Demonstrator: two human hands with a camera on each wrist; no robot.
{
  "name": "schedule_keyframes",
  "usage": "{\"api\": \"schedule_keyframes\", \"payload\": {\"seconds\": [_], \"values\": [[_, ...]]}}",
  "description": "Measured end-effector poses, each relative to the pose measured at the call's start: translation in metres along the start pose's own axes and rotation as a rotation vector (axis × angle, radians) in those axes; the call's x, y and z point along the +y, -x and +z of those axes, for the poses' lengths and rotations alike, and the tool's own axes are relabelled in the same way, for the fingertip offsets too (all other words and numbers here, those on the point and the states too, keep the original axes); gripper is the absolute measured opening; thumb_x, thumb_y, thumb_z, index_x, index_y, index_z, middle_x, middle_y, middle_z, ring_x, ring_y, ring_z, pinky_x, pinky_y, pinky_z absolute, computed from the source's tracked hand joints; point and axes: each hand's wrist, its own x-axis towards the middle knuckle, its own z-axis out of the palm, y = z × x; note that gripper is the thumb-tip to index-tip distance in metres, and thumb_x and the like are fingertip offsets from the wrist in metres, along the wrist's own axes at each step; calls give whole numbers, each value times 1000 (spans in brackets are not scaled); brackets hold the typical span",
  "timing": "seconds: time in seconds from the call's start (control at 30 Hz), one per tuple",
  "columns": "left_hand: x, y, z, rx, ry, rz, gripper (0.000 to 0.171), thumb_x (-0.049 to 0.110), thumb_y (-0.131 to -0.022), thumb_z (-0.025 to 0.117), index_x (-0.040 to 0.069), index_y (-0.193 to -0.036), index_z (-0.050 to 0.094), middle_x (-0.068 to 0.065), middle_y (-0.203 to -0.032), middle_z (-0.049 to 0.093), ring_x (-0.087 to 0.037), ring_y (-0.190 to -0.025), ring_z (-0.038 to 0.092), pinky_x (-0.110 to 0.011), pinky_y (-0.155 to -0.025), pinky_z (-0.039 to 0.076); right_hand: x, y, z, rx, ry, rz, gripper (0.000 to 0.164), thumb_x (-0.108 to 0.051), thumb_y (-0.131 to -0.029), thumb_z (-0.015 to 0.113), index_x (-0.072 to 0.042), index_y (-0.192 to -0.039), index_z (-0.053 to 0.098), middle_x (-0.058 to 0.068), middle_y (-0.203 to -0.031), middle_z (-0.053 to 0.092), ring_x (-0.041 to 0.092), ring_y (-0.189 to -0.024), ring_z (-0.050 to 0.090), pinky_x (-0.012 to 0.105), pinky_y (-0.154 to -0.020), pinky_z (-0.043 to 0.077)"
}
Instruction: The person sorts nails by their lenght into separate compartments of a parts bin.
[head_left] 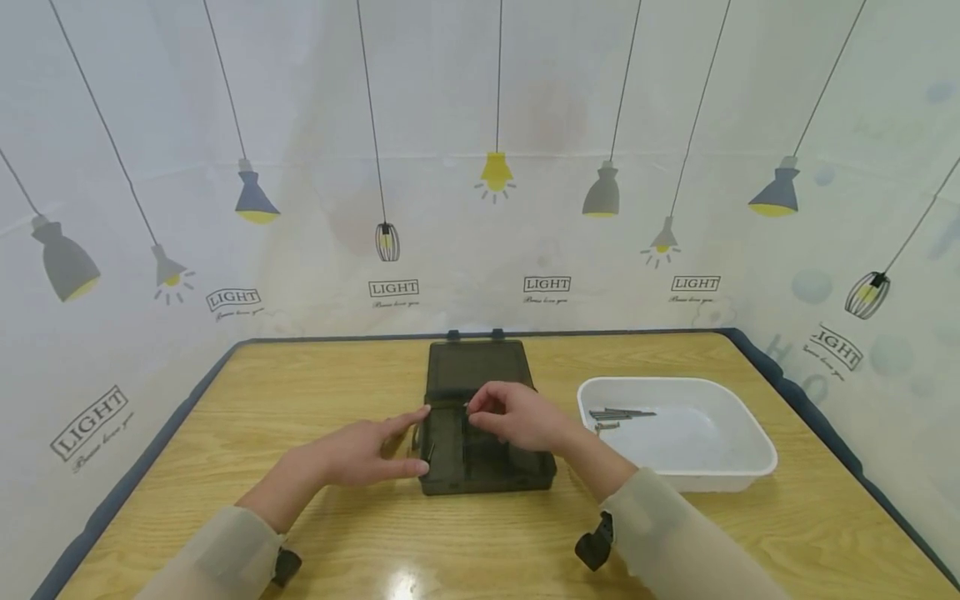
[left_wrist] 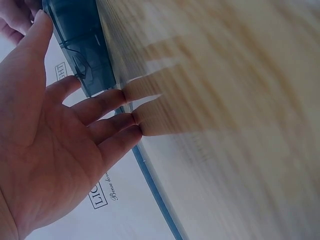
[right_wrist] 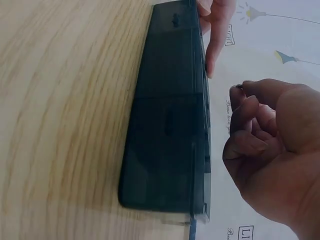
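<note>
A dark translucent compartment box [head_left: 480, 479] lies on the table with its lid [head_left: 480, 367] folded back. My left hand [head_left: 363, 450] rests against the box's left side, its thumb and index finger straight on the rim and the other fingers extended. Over the box's middle, my right hand [head_left: 517, 414] pinches a small metal piece [right_wrist: 239, 86] between thumb and index fingertip; most of it is hidden, so its kind cannot be made out. A thin nail or screw [head_left: 431, 452] is visible in the left compartment, near my left thumb.
To the right of the box stands a white plastic tub [head_left: 720, 482]. Several long grey screws or nails [head_left: 618, 413] and a few brassy small ones [head_left: 607, 427] lie at its left end. A printed backdrop [head_left: 450, 100] rises behind the wooden table [head_left: 300, 383].
</note>
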Motion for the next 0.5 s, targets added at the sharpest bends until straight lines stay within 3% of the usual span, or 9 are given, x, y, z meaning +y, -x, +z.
{"api": "schedule_keyframes", "payload": {"seconds": [0.27, 0.5], "values": [[0, 0, -1, 0, -12, -6, 95, 76, -100, 64, 37, -176, 25, -15, -173, 46, -42, -152, 53, -66, -123, 41, -7, -6, 16, -26, -24, 15, 12, -21, -107, 72, -11, -113, 72, 1, -98, 72, 14, -63, 59, 30, -64, 54], [-1, -1, 0, -2, -14, 3, 95, 76, -100, 64, 36, -176, 25, -13, -173, 46, -42, -151, 54, -66, -122, 42, -10, -6, 26, -25, -18, 21, 9, -18, -107, 72, -11, -112, 71, 0, -94, 71, 14, -61, 59, 30, -62, 53]]}}
